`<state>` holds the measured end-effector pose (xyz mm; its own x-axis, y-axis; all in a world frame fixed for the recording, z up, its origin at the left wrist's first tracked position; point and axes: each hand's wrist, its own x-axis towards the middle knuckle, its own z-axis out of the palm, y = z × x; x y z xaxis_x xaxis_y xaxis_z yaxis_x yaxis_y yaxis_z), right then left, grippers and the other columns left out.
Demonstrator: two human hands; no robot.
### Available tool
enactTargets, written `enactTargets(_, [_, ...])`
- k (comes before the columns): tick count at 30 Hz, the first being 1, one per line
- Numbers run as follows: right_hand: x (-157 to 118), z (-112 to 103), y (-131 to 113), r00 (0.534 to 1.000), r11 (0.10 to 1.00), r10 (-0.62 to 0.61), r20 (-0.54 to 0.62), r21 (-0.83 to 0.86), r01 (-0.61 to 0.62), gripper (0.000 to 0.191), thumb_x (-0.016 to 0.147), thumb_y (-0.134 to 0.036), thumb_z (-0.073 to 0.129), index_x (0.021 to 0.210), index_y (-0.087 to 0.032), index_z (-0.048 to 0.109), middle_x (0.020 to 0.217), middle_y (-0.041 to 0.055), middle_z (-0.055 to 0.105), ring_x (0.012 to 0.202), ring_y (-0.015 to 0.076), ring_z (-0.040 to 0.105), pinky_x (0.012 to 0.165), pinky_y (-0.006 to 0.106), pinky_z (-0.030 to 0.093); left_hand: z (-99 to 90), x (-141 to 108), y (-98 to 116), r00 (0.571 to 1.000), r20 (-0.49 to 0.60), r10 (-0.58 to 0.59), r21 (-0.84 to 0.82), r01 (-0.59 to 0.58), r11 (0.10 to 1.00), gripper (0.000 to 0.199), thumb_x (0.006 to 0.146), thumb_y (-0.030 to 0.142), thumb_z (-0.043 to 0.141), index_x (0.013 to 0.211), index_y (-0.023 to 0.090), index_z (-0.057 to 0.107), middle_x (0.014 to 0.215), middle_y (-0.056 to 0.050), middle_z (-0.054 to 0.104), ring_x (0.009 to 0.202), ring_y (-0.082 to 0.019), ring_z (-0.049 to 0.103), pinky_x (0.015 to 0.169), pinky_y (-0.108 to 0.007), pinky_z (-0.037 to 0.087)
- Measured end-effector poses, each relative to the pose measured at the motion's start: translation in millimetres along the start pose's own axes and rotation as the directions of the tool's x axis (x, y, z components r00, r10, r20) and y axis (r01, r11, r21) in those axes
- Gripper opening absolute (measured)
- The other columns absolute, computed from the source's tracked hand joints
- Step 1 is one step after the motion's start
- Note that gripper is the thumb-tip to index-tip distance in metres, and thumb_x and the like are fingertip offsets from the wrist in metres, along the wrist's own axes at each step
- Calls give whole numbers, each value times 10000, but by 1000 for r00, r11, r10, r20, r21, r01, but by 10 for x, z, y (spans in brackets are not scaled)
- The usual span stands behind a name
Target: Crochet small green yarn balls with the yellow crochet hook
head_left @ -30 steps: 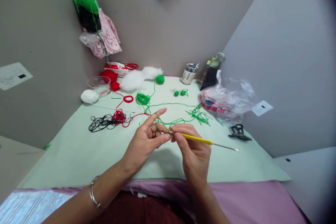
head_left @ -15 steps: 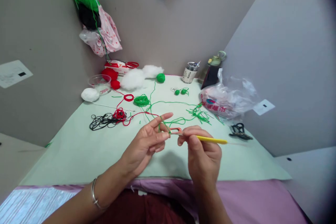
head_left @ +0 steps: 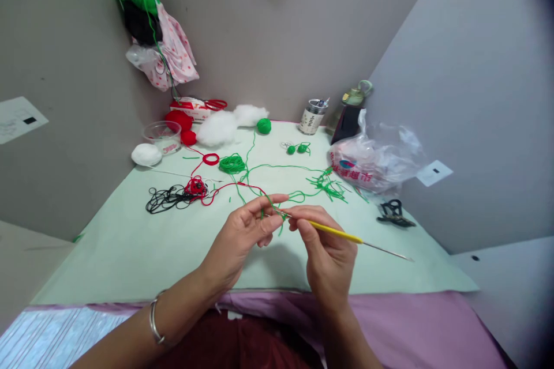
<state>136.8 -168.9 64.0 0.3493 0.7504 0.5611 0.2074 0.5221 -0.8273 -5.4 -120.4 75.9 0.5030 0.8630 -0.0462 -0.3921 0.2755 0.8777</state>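
My left hand pinches a small piece of green yarn work between thumb and fingers. Green yarn runs over its raised index finger. My right hand grips a crochet hook with a yellow handle and metal ends. The hook's front tip is at the green work, close to the left fingertips; its other end points right and down. A short green tail hangs under the work. The exact stitches are too small to make out.
Behind my hands lie a green yarn bundle, a black yarn tangle, a red yarn ring and green yarn scraps. White stuffing and a tin stand farther back. At right are a plastic bag and a black claw clip.
The hook has tilted, its rear end swinging downward. My right hand has shifted slightly left, nearer the left fingertips. The left index finger has lowered, and an orange-red clip by the work is now mostly hidden.
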Motion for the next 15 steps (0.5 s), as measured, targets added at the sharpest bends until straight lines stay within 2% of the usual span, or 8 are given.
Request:
enactTargets(3, [-34, 6, 15, 998, 997, -52, 32, -58, 54, 229, 983, -138, 637, 1038, -307, 781, 976, 23, 787, 917, 196, 705, 795, 351, 567, 11, 10, -18, 1000, -28, -4, 6, 5, 1000, 434, 783, 343, 884, 1195, 246, 786, 803, 20, 556, 615, -84, 379, 558, -255, 282])
enactTargets(8, [-58, 7, 24, 988, 983, -141, 70, -110, 148, 272, 980, -78, 617, 1091, -276, 766, 1010, 36, 794, 951, 201, 719, 798, 356, 576, 4, 0, -27, 999, -37, -20, -2, 20, 1000, 501, 800, 303, 870, 1275, 218, 738, 818, 16, 571, 633, -81, 403, 566, -244, 295])
enactTargets(13, [-56, 16, 44, 987, 979, -142, 70, -137, 150, 261, 976, -60, 611, 1083, -253, 750, 991, 42, 776, 946, 196, 728, 767, 337, 601, 20, -19, -38, 999, -47, -16, -11, 16, 1000, 591, 809, 250, 872, 1368, 225, 680, 819, 19, 614, 636, -73, 427, 567, -220, 317])
enactTargets(15, [-76, 26, 72, 969, 938, -235, 78, -244, 247, 288, 958, -44, 630, 1113, -255, 752, 979, 48, 758, 934, 197, 728, 772, 337, 608, 43, -34, -53, 997, -71, 8, -20, -10, 1000, 612, 795, 226, 889, 1370, 229, 678, 779, 33, 611, 626, -64, 427, 567, -203, 318])
